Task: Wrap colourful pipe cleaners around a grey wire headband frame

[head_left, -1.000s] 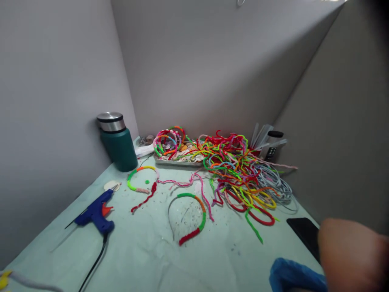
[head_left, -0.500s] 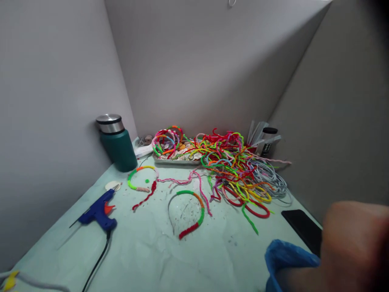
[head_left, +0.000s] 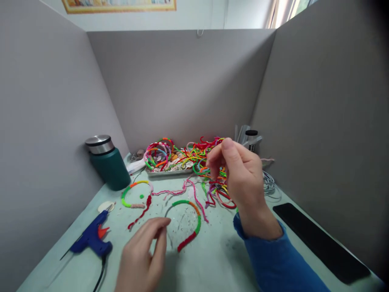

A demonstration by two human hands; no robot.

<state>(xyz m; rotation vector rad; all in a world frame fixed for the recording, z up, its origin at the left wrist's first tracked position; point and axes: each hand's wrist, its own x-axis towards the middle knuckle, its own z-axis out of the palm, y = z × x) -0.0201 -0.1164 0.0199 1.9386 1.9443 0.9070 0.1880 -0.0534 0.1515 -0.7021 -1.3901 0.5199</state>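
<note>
My left hand (head_left: 144, 253) is low over the table with its fingers bent, a gap between thumb and forefinger, and nothing visible in it. Just beyond its fingertips lies a headband (head_left: 199, 221), wrapped in green, orange and red pipe cleaner, with one bare grey end. My right hand (head_left: 241, 172) is raised in front of the pipe cleaner pile (head_left: 200, 150). Its thumb is pressed to the forefinger and the other fingers curl in; I cannot make out anything held. A second headband (head_left: 124, 198) in green, yellow, orange and pink lies further left.
A blue glue gun (head_left: 91, 239) with a cord lies left, below a green flask (head_left: 111, 168). At the back, a metal tray (head_left: 170, 173) holds buttons and colourful rings. A black phone-like slab (head_left: 319, 241) lies right. Grey panels (head_left: 182, 81) enclose the table.
My right hand has swung from the lower right corner up in front of the pile, its fingers now showing. My left hand has come into view from below. The camera has tilted up.
</note>
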